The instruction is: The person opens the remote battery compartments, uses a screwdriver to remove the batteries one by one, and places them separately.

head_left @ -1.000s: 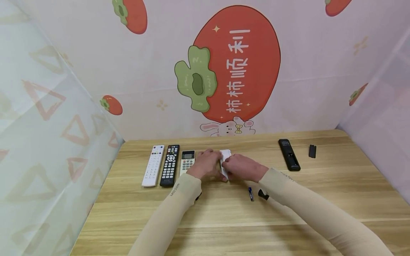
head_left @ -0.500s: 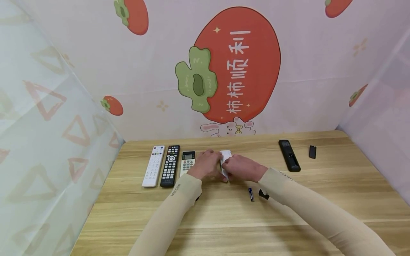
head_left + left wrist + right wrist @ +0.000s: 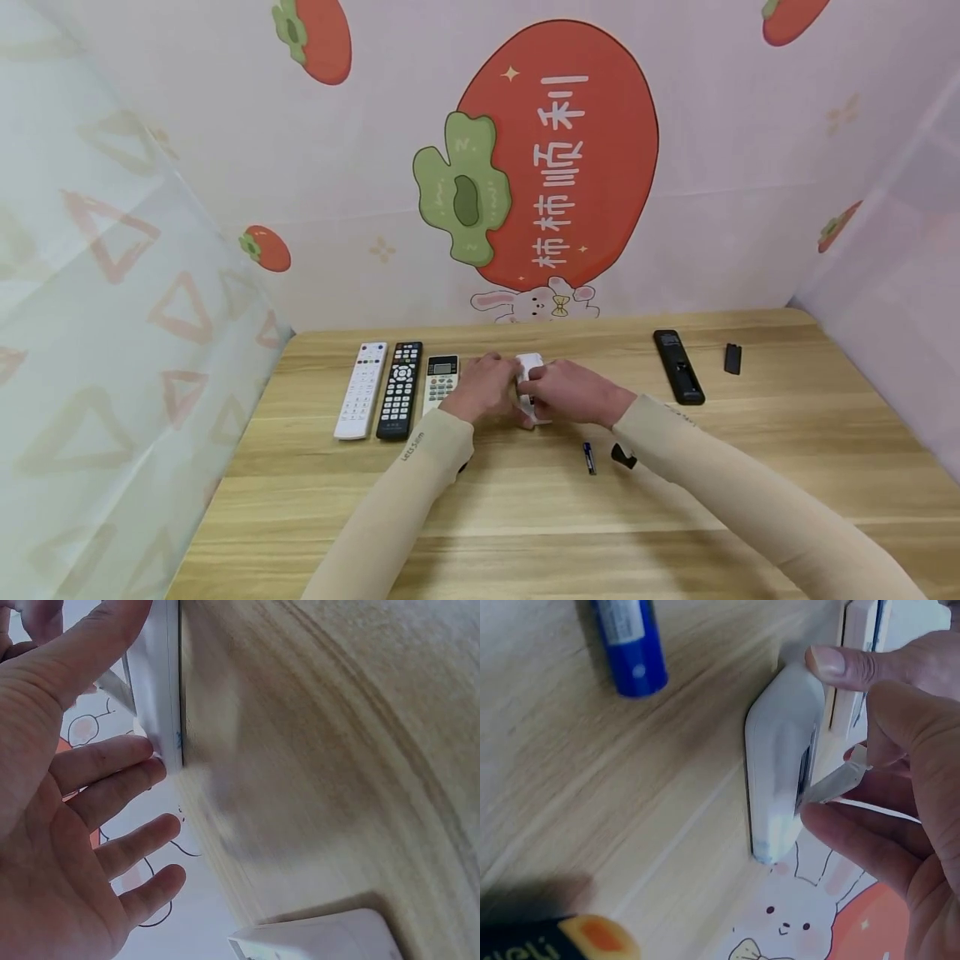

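A white remote control (image 3: 529,364) lies on the table between my two hands. My left hand (image 3: 489,387) grips it lengthwise, with the thumb at the near end and two fingertips against the far end, as the left wrist view shows. My right hand (image 3: 573,390) pinches the battery cover (image 3: 836,782), which stands tilted up from the remote. Beneath the cover a dark opening shows in the right wrist view. To the right of the remote lies a blue battery (image 3: 590,458). A dark piece (image 3: 624,456) sits by my right sleeve, partly covered.
Left of my hands lie a white remote (image 3: 361,390), a black remote (image 3: 400,390) and a cream remote with a display (image 3: 440,382). A black remote (image 3: 678,367) and a small black cover (image 3: 732,358) lie at right. A dark object with an orange end (image 3: 600,935) shows in the right wrist view.
The battery cover has come up from the remote, and dark parts of the opening now show. My right hand has shifted slightly right; my left hand keeps its grip.
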